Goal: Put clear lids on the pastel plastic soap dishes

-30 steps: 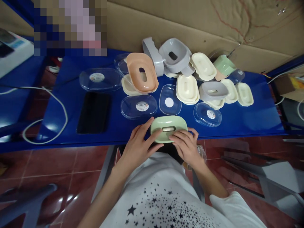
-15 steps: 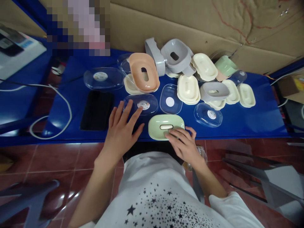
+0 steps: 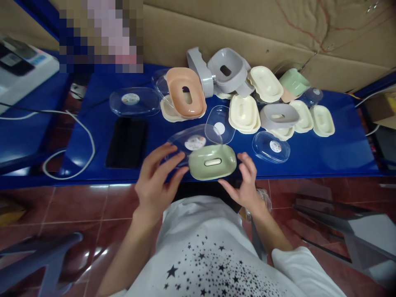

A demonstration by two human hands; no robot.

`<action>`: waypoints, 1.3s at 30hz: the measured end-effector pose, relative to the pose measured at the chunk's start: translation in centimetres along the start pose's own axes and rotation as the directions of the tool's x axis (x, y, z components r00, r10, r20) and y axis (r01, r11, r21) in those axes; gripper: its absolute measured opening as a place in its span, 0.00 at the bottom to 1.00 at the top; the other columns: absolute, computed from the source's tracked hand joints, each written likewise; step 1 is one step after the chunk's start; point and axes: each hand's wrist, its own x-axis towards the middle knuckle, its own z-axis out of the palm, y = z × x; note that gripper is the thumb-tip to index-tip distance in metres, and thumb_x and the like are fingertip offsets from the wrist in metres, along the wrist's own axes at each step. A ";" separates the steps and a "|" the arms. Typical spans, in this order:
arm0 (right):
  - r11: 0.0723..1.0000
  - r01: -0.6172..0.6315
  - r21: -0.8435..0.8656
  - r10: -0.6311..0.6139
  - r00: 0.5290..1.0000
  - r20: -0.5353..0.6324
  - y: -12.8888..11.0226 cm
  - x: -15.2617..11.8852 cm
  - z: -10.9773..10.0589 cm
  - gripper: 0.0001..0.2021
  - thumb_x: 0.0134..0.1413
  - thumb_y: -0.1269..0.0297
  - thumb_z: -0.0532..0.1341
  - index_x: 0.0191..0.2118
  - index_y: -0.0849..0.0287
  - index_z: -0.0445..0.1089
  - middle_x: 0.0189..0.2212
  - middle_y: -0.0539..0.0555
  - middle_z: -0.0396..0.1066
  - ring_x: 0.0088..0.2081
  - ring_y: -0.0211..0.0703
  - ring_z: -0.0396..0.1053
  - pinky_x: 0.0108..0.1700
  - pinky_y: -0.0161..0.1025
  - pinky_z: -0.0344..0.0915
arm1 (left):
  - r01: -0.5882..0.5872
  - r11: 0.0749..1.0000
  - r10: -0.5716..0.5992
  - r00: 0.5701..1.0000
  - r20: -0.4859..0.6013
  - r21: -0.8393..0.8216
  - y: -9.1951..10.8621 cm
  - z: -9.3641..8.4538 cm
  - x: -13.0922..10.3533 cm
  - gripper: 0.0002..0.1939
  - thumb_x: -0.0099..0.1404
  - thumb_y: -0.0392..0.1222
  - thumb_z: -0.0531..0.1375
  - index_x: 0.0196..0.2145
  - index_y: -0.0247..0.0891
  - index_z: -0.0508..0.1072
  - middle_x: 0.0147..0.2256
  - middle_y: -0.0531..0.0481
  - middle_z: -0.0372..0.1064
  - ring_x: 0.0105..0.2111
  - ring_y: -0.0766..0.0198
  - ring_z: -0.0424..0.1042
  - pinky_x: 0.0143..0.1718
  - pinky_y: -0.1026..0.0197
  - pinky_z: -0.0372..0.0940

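A green soap dish with a pale oval insert in its slot stands at the table's front edge. My left hand grips the left end of a clear plastic lid with a round label. The lid is tilted and partly overlaps the far left rim of the green dish. My right hand is beside the dish's right end, thumb and fingers apart, holding nothing; whether it touches the rim I cannot tell.
Beyond the dish lie cream trays, an orange dish, grey holders and other clear lids. A black phone and a white cable are at the left. Cardboard backs the blue table.
My left hand has picked up the clear lid and brought it right, toward the green dish. My right hand has come off the dish's inside and opened at its right end.
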 end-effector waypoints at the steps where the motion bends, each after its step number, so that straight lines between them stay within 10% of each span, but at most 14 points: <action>1: 1.000 -0.011 0.001 0.011 0.999 -0.041 0.1 -0.1 0.1 0.51 0.68 0.61 0.69 0.82 0.38 0.35 0.81 0.58 0.43 0.74 0.62 0.61 0.69 0.67 0.69 | -0.044 0.999 0.044 0.998 0.041 -0.013 0.4 0.2 -0.2 0.24 0.71 0.35 0.69 0.62 0.49 0.75 0.58 0.46 0.76 0.61 0.51 0.76 0.61 0.47 0.76; 5: 1.000 -0.017 -0.016 0.018 0.998 0.054 0.8 0.0 -0.8 0.47 0.70 0.62 0.68 0.81 0.33 0.39 0.83 0.50 0.32 0.77 0.65 0.55 0.72 0.69 0.67 | -0.161 0.987 0.159 0.974 0.163 0.001 1.5 1.6 -1.5 0.23 0.70 0.36 0.70 0.60 0.48 0.74 0.55 0.46 0.76 0.60 0.51 0.77 0.62 0.43 0.76; 13: 1.000 0.011 0.029 -0.017 0.980 0.199 1.9 1.2 -2.5 0.38 0.71 0.61 0.67 0.79 0.39 0.52 0.74 0.55 0.63 0.75 0.58 0.61 0.73 0.64 0.67 | -0.226 0.973 0.209 0.952 0.223 0.055 1.7 3.1 -2.1 0.23 0.70 0.44 0.72 0.60 0.45 0.73 0.57 0.42 0.75 0.59 0.50 0.76 0.61 0.41 0.76; 24: 0.987 0.124 -0.100 -0.099 0.969 0.225 1.3 0.5 -2.3 0.39 0.70 0.67 0.67 0.79 0.41 0.53 0.68 0.60 0.69 0.73 0.58 0.64 0.69 0.60 0.72 | -0.291 0.949 0.280 0.955 0.099 0.121 0.6 3.2 -3.7 0.27 0.67 0.49 0.75 0.60 0.51 0.74 0.53 0.48 0.78 0.54 0.54 0.79 0.57 0.47 0.79; 39: 0.991 0.118 0.066 -0.133 0.938 0.320 1.4 2.5 -2.5 0.37 0.70 0.68 0.66 0.78 0.38 0.56 0.69 0.57 0.61 0.78 0.62 0.54 0.74 0.68 0.65 | 0.102 0.990 -0.064 0.937 0.343 -0.093 -0.7 1.6 -2.8 0.47 0.67 0.53 0.72 0.76 0.61 0.52 0.71 0.40 0.59 0.70 0.42 0.66 0.67 0.35 0.71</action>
